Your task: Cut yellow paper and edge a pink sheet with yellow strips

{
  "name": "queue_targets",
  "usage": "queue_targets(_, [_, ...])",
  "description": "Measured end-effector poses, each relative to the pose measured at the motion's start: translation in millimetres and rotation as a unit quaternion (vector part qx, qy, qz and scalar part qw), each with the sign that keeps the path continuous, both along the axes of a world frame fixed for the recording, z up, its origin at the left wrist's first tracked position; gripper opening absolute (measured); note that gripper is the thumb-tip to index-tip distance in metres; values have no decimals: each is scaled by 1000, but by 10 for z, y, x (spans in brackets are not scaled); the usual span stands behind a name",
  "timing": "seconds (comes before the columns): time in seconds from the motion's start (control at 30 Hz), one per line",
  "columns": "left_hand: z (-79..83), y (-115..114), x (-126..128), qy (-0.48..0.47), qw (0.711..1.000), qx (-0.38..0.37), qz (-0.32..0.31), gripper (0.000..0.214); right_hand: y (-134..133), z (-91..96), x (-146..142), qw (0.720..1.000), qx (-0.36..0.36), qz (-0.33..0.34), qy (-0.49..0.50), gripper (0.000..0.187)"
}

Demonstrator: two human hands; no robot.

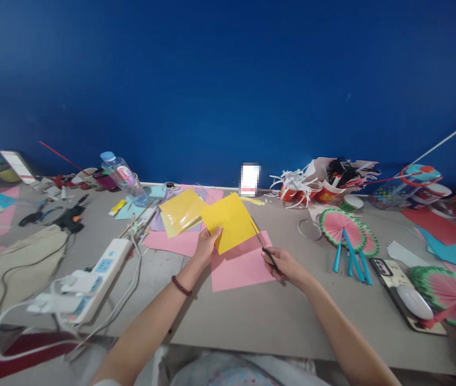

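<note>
From my head camera, my left hand (207, 244) pinches the yellow sheet (230, 222) by its near-left edge, thumb on top, over the pink sheet (244, 273) between the front and back edges of the tabletop (284, 327). My right hand (286, 264) is curled round the handles of the scissors (269, 257), blades at the yellow sheet's right edge.

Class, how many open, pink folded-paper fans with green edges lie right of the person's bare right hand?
3 visible: the front fan overlaps the rear fan at middle right; the third fan lies lower right, cut by the picture's edge. Others may be hidden.
</note>
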State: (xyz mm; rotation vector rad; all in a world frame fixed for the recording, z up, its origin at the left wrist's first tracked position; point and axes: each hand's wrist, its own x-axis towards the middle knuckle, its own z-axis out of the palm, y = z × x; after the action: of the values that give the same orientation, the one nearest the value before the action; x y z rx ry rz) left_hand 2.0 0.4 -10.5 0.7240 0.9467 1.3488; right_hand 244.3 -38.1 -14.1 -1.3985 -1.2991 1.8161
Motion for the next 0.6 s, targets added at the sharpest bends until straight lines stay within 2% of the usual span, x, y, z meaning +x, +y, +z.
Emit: queue_targets(0.6, [-29,16,-14,12,1000,-4,0,43,-6,-3,-1,1000,13,1,-16,44])
